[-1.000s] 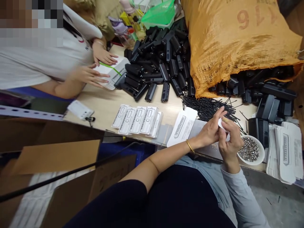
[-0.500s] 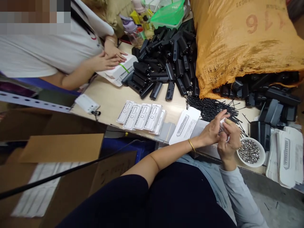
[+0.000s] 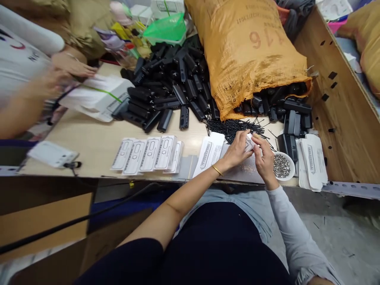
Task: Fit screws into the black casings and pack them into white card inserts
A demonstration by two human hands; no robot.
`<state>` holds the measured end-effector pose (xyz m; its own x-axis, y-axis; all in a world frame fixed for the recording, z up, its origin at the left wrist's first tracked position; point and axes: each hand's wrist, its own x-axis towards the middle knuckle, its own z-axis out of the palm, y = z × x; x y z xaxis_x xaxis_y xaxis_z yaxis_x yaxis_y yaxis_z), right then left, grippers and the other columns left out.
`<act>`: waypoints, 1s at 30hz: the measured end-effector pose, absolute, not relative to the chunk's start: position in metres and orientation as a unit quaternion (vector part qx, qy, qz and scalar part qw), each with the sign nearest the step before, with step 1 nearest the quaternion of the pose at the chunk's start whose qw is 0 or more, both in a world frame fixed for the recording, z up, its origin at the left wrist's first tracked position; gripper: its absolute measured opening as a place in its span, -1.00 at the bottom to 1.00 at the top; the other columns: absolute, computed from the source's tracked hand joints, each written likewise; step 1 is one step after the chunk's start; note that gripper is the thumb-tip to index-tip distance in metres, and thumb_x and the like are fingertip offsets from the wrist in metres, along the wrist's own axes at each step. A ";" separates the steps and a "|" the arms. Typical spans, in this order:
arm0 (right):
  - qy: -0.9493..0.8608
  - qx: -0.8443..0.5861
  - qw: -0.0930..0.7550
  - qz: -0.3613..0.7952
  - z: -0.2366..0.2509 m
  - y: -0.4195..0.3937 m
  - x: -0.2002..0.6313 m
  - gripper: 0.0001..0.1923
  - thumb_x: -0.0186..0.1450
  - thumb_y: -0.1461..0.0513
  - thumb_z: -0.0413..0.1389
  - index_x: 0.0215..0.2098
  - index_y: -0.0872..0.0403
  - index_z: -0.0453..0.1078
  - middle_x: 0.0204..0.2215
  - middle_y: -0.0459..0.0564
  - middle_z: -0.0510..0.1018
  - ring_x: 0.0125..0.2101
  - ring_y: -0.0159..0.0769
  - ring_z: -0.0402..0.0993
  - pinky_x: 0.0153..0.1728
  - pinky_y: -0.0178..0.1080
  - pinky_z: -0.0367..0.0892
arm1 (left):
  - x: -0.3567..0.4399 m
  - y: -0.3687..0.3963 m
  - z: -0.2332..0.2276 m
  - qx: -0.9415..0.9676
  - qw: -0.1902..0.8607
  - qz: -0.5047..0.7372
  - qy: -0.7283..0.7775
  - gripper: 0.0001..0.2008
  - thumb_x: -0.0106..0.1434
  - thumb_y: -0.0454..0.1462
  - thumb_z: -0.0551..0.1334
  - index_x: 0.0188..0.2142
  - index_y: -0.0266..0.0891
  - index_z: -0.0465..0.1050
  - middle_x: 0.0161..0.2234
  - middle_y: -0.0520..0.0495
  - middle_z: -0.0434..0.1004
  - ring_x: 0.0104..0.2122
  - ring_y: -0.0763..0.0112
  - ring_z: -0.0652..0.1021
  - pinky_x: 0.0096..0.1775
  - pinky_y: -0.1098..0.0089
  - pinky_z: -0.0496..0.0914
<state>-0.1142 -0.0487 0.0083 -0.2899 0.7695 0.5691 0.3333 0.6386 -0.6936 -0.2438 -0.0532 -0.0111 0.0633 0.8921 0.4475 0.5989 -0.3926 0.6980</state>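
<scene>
My left hand (image 3: 237,152) and my right hand (image 3: 263,158) meet at the near edge of the table (image 3: 95,138), fingers drawn together and pinching between them a small white card (image 3: 248,145); what else, if anything, sits between the fingertips is too small to tell; a gold bangle (image 3: 217,170) rides my left wrist. Just beside my right hand stands a white bowl (image 3: 292,168) of small metal pieces (image 3: 280,165); a careless elbow or wrist could, I judge, tip it off the edge and scatter them. Left of my hands lies a printed card (image 3: 209,152), then a row of packed cards (image 3: 148,154) overlapping; a sweep of my forearm might disorder them. Just beyond my fingers, thin black sticks (image 3: 231,127) lie loose; they could roll or snag the small card. To the right, a stack of cards (image 3: 311,162) overhangs the edge and may slide. Farther off, black plastic parts (image 3: 172,91) spill from an orange sack (image 3: 249,51); another person's hands (image 3: 63,69), blurred, rest on a white box (image 3: 97,97).
</scene>
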 end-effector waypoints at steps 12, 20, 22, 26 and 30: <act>-0.598 -0.517 0.455 0.410 -0.024 -0.037 -0.038 -0.60 0.31 0.01 0.09 -0.07 0.16 0.37 -0.19 0.12 0.54 -0.22 -0.25 0.50 -0.10 -0.10 0.39 | -0.413 -0.133 0.008 0.416 0.055 -0.036 0.907 -0.21 0.23 0.00 0.13 0.23 -0.61 0.12 0.05 -0.51 0.28 0.08 -0.19 0.31 0.08 0.02 0.20; -0.619 -0.587 0.406 0.329 -0.027 -0.040 0.010 -0.58 0.27 -0.02 0.10 -0.11 0.13 0.44 -0.21 0.11 0.54 -0.25 -0.22 0.47 -0.17 -0.12 0.39 | -0.445 -0.129 0.018 0.385 0.093 -0.074 0.915 -0.15 0.19 0.10 0.09 0.25 -0.52 0.12 0.05 -0.53 0.25 0.05 -0.24 0.33 0.01 0.02 0.27; -0.616 -0.598 0.394 0.329 -0.031 -0.042 0.018 -0.58 0.28 -0.02 0.10 -0.11 0.13 0.45 -0.22 0.11 0.54 -0.26 -0.22 0.47 -0.18 -0.13 0.38 | -0.449 -0.128 0.014 0.383 0.064 -0.068 0.919 -0.13 0.21 0.10 0.09 0.28 -0.55 0.06 0.08 -0.59 0.17 0.08 -0.33 0.28 0.02 -0.04 0.23; -0.611 -0.622 0.367 0.325 -0.035 -0.045 0.028 -0.60 0.29 -0.01 0.09 -0.09 0.10 0.44 -0.21 0.06 0.55 -0.25 -0.23 0.48 -0.17 -0.14 0.36 | -0.459 -0.131 0.006 0.371 0.077 -0.059 0.923 -0.20 0.31 0.09 -0.01 0.36 -0.40 -0.07 0.19 -0.61 -0.04 0.15 -0.43 0.15 0.05 -0.16 0.15; -0.642 -0.626 0.343 0.281 -0.039 -0.045 0.032 -0.65 0.32 0.03 0.06 -0.08 0.09 0.42 -0.21 0.04 0.55 -0.27 -0.22 0.46 -0.19 -0.14 0.34 | -0.464 -0.127 0.010 0.376 0.097 -0.064 0.919 -0.32 0.34 -0.18 0.06 0.37 -0.36 -0.11 0.26 -0.55 -0.13 0.21 -0.47 0.05 0.09 -0.24 0.08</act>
<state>0.0317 -0.0451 -0.0389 0.0180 0.9959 0.0883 0.6109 0.0590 -0.7895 -0.4638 -0.1274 0.0098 -0.6978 0.6793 -0.2272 0.7042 0.7087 -0.0438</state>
